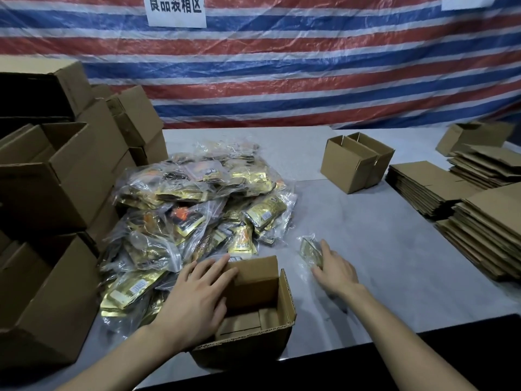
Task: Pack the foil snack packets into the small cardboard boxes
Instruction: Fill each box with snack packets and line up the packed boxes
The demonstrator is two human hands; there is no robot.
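A small open cardboard box (284, 306) stands at the table's near edge, nothing visible inside it. My left hand (197, 300) lies flat over its left flap with the fingers straight. To the box's right, a single gold foil packet in clear wrap (308, 248) lies on the table. My right hand (334, 270) rests on that packet with the fingers extended. A big heap of foil snack packets in clear bags (197, 210) fills the table to the left of the box.
Two open small boxes (355, 162) stand at the back of the grey table (380, 238). Stacks of flattened cartons (479, 224) line the right side. Large brown cartons (56, 193) are piled along the left. A striped tarp hangs behind.
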